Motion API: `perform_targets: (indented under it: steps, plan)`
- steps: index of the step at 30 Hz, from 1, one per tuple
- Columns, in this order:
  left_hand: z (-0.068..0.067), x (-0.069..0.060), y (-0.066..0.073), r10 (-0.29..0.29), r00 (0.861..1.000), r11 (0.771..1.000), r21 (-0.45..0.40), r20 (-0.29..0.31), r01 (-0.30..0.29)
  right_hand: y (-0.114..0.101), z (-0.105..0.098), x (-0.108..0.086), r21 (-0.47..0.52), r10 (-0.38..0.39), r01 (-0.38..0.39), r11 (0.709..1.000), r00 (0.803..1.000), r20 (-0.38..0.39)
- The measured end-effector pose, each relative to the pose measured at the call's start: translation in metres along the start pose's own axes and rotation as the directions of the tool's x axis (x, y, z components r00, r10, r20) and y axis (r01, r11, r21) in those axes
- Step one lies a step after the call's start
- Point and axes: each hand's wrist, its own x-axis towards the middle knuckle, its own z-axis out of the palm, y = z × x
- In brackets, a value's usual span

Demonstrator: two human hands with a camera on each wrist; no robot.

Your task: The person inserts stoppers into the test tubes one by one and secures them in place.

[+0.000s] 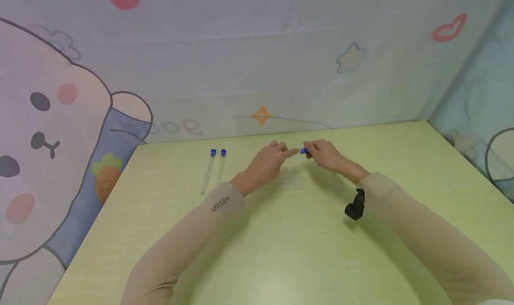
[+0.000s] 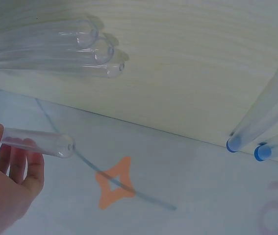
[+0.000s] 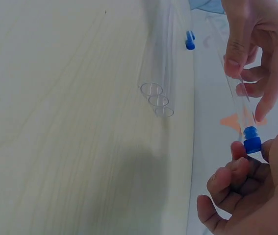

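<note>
My left hand holds a clear test tube between thumb and fingers, above the far part of the table. At the tube's mouth, my right hand pinches a blue cap between thumb and fingertip. The cap's ribbed plug faces the tube end in the right wrist view; how far it sits inside, I cannot tell. Below the hands, three uncapped clear tubes lie side by side on the table. To the left of my left hand lie two tubes with blue caps.
The pale wooden table ends at a printed cloth backdrop just behind the hands. A black wrist device hangs under the right sleeve.
</note>
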Motion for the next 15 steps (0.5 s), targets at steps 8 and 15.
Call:
perform_targets:
  steps: [8,15]
  plan:
    - [-0.001,-0.004,-0.003,-0.042,0.999,0.998,0.048,0.005,0.042,0.003,-0.008,-0.004,-0.112,-0.040,0.031,0.993,0.996,-0.085]
    - [-0.003,-0.011,-0.013,-0.090,0.996,0.995,0.030,-0.002,0.090,0.015,-0.025,-0.010,-0.184,-0.064,0.044,0.982,0.992,-0.105]
